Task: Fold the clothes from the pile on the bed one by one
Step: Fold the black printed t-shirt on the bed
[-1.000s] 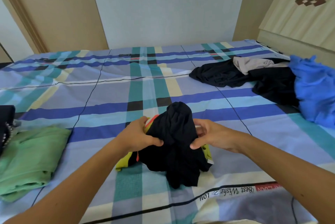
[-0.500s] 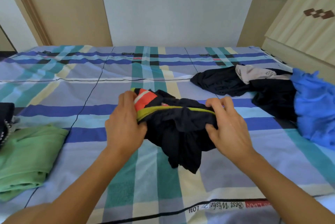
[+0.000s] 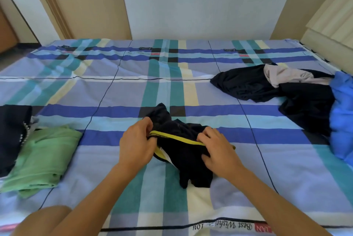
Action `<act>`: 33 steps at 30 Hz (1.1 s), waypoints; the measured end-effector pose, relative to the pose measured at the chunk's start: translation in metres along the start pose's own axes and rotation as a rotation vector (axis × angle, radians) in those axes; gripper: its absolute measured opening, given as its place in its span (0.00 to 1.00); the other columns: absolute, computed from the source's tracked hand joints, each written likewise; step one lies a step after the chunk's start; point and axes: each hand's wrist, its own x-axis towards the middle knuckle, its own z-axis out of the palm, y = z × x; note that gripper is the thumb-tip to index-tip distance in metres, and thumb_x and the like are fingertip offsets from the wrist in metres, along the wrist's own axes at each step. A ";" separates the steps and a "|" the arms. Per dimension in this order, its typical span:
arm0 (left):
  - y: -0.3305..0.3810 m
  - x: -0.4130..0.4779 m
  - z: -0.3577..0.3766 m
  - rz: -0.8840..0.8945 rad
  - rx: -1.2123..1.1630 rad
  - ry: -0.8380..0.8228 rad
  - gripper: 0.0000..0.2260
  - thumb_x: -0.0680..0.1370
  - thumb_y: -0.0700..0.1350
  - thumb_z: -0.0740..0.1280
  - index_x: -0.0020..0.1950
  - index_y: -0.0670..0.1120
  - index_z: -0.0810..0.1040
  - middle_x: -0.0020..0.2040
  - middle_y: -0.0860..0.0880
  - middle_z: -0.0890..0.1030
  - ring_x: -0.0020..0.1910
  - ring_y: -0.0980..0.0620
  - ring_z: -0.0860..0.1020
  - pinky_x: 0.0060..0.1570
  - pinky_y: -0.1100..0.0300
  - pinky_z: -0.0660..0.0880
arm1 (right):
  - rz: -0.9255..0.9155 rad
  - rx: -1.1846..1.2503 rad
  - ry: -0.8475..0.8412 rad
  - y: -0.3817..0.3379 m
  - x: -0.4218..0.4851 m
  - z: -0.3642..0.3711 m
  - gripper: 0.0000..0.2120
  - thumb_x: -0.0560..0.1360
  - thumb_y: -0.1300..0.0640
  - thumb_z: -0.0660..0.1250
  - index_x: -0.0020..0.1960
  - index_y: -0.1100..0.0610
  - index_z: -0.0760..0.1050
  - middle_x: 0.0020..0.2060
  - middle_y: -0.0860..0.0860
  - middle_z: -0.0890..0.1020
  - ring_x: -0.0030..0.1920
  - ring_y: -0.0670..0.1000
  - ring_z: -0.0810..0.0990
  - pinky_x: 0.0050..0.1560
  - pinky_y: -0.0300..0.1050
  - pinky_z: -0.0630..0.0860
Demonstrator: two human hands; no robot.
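Both hands are now sitting lower and nearer the person than half a second ago, and the orange patch on the garment is no longer showing. Nearest, the left hand [image 3: 136, 147] is pinching the yellow-green trimmed edge of a crumpled black fabric garment [image 3: 183, 157], fingers curled over the hem. The right hand [image 3: 217, 151] is gripping the same trim at its other end, fingers bent into the cloth. This garment is lying bunched on the plaid blue, teal and cream bed sheet [image 3: 114, 102], between the two hands. To the left, a folded light green garment [image 3: 42, 155] is resting beside a folded dark navy item [image 3: 11, 130]. Farther off on the right, the unfolded pile is waiting: rumpled black clothes [image 3: 248, 84], a pale beige piece [image 3: 282, 75] on top, and a bright blue garment [image 3: 342, 117] at the edge.
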 end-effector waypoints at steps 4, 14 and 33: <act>-0.005 -0.012 0.018 0.006 -0.059 -0.153 0.08 0.70 0.50 0.63 0.41 0.47 0.69 0.38 0.53 0.71 0.33 0.52 0.69 0.33 0.56 0.63 | 0.165 0.161 -0.016 0.030 0.002 0.001 0.13 0.72 0.49 0.73 0.43 0.50 0.68 0.42 0.46 0.69 0.42 0.49 0.71 0.39 0.48 0.73; -0.012 -0.028 0.056 -0.498 -0.440 -0.097 0.20 0.74 0.45 0.74 0.61 0.47 0.70 0.52 0.48 0.79 0.52 0.47 0.78 0.50 0.53 0.77 | 0.377 0.643 -0.150 0.069 -0.013 -0.004 0.30 0.68 0.31 0.70 0.42 0.61 0.75 0.30 0.49 0.69 0.32 0.46 0.68 0.35 0.42 0.64; 0.099 0.183 -0.127 -0.283 -0.460 -0.255 0.10 0.82 0.36 0.56 0.51 0.41 0.77 0.44 0.41 0.77 0.43 0.47 0.74 0.39 0.55 0.71 | 0.371 -0.159 0.080 -0.002 0.128 -0.233 0.18 0.81 0.49 0.58 0.36 0.58 0.67 0.36 0.55 0.73 0.40 0.59 0.75 0.36 0.48 0.66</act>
